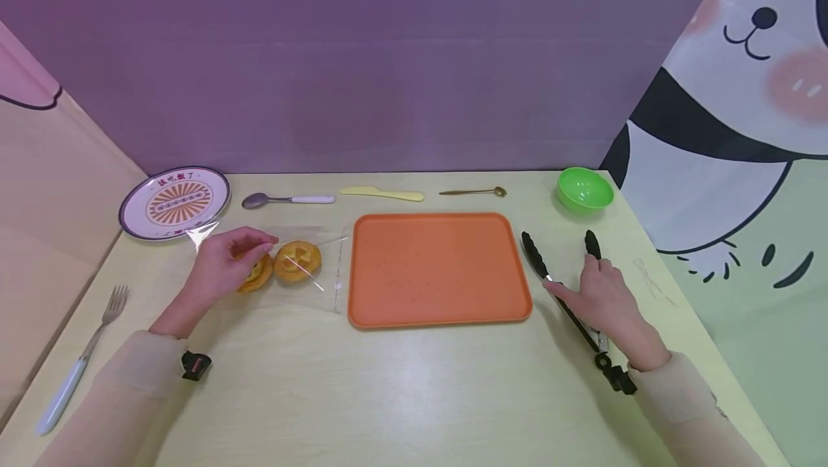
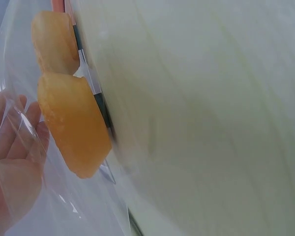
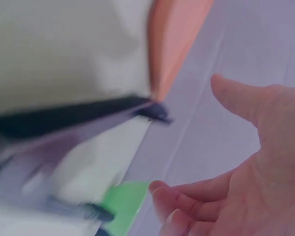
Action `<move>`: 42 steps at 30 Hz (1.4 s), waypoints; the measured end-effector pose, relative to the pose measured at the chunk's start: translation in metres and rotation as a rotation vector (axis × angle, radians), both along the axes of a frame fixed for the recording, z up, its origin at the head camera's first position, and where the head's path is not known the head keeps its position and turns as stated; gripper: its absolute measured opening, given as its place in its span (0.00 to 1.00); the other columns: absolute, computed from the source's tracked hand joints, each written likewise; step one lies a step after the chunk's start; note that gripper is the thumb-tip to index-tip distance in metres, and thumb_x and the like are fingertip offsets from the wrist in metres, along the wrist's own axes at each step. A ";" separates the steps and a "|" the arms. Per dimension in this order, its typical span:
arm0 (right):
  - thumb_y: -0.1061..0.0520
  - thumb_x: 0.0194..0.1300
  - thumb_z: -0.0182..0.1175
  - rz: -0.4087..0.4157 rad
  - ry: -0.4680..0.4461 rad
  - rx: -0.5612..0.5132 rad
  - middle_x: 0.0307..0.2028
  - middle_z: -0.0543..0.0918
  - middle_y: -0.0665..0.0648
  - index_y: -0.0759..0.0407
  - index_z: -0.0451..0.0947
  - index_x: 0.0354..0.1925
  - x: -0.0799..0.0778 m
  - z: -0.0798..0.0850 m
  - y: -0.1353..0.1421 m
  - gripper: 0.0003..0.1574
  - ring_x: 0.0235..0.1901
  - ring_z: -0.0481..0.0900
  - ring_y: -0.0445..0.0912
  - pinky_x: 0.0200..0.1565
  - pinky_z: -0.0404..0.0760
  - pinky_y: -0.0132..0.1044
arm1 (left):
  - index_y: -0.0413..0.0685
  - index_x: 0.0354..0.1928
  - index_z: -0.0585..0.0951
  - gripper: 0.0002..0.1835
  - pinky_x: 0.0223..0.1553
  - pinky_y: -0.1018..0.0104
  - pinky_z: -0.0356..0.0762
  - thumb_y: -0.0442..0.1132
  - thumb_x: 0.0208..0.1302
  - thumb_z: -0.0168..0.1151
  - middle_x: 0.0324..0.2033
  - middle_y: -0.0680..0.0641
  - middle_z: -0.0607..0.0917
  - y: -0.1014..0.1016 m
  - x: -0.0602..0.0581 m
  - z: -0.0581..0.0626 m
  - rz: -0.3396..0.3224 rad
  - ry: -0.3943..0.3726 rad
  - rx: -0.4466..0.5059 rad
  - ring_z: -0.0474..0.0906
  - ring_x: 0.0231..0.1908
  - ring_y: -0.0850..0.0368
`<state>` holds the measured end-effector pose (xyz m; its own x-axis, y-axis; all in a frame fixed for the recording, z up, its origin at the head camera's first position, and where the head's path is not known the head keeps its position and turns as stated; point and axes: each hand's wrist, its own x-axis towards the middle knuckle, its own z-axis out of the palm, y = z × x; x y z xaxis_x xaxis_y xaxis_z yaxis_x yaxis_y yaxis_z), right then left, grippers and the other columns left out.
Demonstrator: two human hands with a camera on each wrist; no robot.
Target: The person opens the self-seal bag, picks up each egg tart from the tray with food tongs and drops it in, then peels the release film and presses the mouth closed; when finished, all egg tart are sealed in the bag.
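I see through the head camera that the left hand is above the clear bag on the table. Its grip is bent, with thumb and forefinger nearly together; I cannot tell if the film is pinched between them. In the left wrist view, this film passes in front of the fingers. Two round golden pastries lie in the bag, side by side, and the nearer one to me on the left is partly hidden by the hand.

My right hand is over the black tongs, whose arms are spread. The right wrist view shows this grip well open, thumb far from the half-bent fingers, holding nothing. Between both hands is the orange tray; the green bowl stands beyond the tongs.
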<state>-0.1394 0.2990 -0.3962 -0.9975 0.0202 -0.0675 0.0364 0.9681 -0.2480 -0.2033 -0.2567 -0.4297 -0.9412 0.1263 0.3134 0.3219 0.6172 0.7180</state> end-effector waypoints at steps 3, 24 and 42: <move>0.32 0.60 0.55 0.039 0.007 -0.020 0.54 0.64 0.81 0.82 0.51 0.62 -0.009 0.006 -0.017 0.60 0.53 0.62 0.72 0.54 0.66 0.63 | 0.39 0.38 0.83 0.05 0.35 0.84 0.76 0.32 0.61 0.62 0.36 0.42 0.86 0.000 -0.001 0.000 -0.004 -0.004 -0.007 0.78 0.33 0.77; 0.39 0.63 0.57 0.425 0.086 -0.196 0.53 0.73 0.59 0.63 0.61 0.65 -0.083 0.010 -0.132 0.43 0.50 0.74 0.50 0.50 0.77 0.45 | 0.40 0.37 0.84 0.05 0.38 0.89 0.72 0.31 0.61 0.62 0.34 0.43 0.86 0.001 -0.001 -0.004 -0.034 0.020 -0.050 0.81 0.36 0.63; 0.39 0.65 0.56 0.481 -0.021 -0.292 0.54 0.74 0.58 0.60 0.63 0.65 -0.110 0.001 -0.196 0.39 0.51 0.73 0.48 0.52 0.75 0.41 | 0.40 0.37 0.84 0.05 0.38 0.87 0.74 0.31 0.60 0.63 0.35 0.44 0.87 -0.003 -0.001 -0.005 -0.023 -0.003 -0.026 0.78 0.36 0.75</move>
